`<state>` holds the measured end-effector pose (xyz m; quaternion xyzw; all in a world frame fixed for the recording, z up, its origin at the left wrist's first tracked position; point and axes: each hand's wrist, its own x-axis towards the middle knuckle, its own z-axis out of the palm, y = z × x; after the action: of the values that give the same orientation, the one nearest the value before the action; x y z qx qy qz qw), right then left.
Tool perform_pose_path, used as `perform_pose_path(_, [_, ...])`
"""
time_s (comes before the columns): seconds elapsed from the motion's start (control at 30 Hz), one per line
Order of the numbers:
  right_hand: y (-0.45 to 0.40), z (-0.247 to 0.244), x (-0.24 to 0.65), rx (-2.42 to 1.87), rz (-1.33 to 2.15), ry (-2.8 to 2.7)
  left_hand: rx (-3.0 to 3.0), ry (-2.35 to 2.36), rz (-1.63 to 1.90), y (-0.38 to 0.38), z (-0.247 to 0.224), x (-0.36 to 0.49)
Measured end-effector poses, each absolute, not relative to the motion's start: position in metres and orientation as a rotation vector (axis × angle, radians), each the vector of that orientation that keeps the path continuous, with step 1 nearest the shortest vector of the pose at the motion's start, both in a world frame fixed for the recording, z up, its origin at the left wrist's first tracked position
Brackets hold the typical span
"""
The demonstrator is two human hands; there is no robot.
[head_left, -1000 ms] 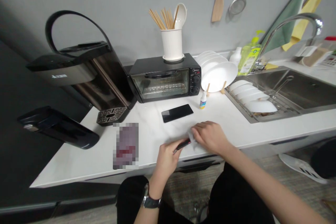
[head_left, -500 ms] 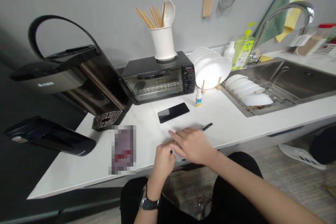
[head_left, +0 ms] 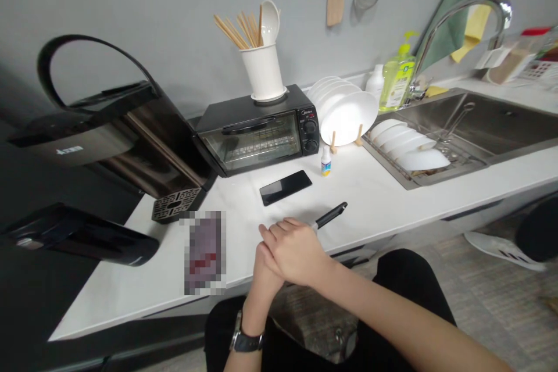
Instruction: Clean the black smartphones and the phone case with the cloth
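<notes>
Near the counter's front edge, my right hand [head_left: 295, 251] lies over my left hand [head_left: 265, 273], its fingers closed around it. The left hand's fingers are mostly covered, so whether they hold anything is hidden. Just beyond my right hand a black-handled tool [head_left: 332, 215] lies on the counter; its other end is behind the hand, and its kind does not show. Farther back are a black smartphone [head_left: 285, 187] and a small white bottle [head_left: 326, 161] with a yellow and blue label.
A toaster oven [head_left: 257, 139] stands at the back with a white utensil holder [head_left: 264, 72] on top. Left are a dark drink dispenser [head_left: 143, 145], a dark flask [head_left: 87, 232] and a blurred-out item [head_left: 204, 250]. White plates [head_left: 346, 119] and a sink [head_left: 501, 148] with bowls are right.
My right hand has shifted left and wrapped further over my left hand. More of the black handle now shows. The camera view has moved slightly.
</notes>
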<state>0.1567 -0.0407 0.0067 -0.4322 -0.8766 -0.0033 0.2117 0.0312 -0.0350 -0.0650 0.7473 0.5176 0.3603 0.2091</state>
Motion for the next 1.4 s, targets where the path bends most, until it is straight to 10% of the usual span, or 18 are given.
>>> perform_pose_path(0.23, [-0.005,0.015,0.276,-1.809,-0.064,-2.309,1.985,1.240,0.969,-0.036,-0.041,0.046])
perform_pose_path(1.13, [-0.041,0.003,0.168,-1.221,-0.057,-2.387,2.195,1.412,0.980,-0.037,-0.053,0.034])
perform_pose_path(1.4, [-0.001,0.012,0.278,-1.811,-0.124,-2.190,1.967,1.330,0.992,-0.039,-0.042,0.049])
